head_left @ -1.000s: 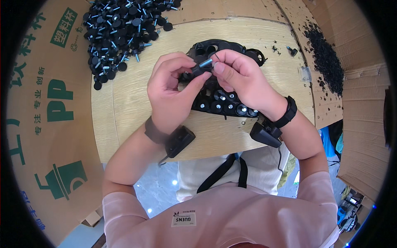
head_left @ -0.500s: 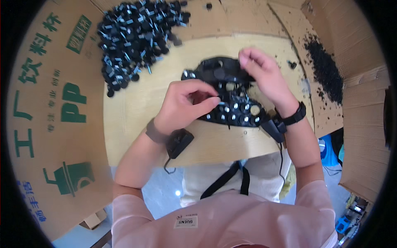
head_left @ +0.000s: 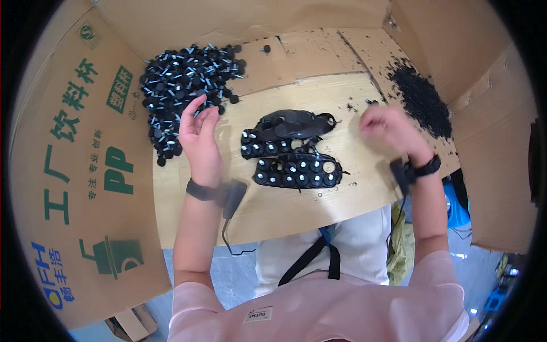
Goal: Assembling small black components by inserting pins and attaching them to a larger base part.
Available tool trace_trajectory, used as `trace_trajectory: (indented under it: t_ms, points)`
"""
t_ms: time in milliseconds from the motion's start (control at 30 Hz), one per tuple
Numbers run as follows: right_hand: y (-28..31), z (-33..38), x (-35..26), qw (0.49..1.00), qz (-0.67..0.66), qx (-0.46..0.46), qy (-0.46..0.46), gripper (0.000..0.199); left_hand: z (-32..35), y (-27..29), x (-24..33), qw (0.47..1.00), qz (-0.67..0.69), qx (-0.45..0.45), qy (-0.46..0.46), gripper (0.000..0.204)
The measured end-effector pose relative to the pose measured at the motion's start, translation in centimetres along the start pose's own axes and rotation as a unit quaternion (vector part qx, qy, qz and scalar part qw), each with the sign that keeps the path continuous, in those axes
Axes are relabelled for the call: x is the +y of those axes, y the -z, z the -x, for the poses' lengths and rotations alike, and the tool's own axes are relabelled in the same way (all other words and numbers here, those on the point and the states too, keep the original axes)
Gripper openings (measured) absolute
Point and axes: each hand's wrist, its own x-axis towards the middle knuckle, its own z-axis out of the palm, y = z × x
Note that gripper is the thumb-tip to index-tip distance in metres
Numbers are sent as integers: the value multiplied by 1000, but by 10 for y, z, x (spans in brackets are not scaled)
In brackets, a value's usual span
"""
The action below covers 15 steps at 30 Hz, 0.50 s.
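My left hand (head_left: 200, 134) is raised at the near right edge of a heap of black round knobs with metal studs (head_left: 185, 80). Its fingers are loosely bent and apart, with nothing plainly held in them. On the board between my hands lies a black holder (head_left: 297, 181) with round knobs seated in rows, pale stud ends up; one round hole at its right shows through. Behind it sits a crumpled-looking black part (head_left: 293, 123) with more studs along its near left side. My right hand (head_left: 390, 130), smeared by motion, hovers over the board's right side, apart from the holder.
A pale wooden board (head_left: 228, 222) forms the work surface. Cardboard walls (head_left: 102, 148) rise at left, back and right. Scattered small black pieces (head_left: 421, 94) lie at the far right. A single knob (head_left: 265, 49) sits at the back. Cabled dark boxes hang by both wrists.
Both hands have left the black holder. My left hand, which was pinching a studded knob there, moved left to the heap; my right hand moved right. The view has shifted too.
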Motion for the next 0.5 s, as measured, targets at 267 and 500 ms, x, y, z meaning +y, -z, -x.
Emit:
trace_trajectory:
  t_ms: [267,500]
  points:
    - [61,30,69,876,368,265,-164,12,15,1,-24,996,-26,-73,41,12]
    - [38,-10,71,845,352,318,-247,25,35,-6,-19,978,-29,-203,42,9]
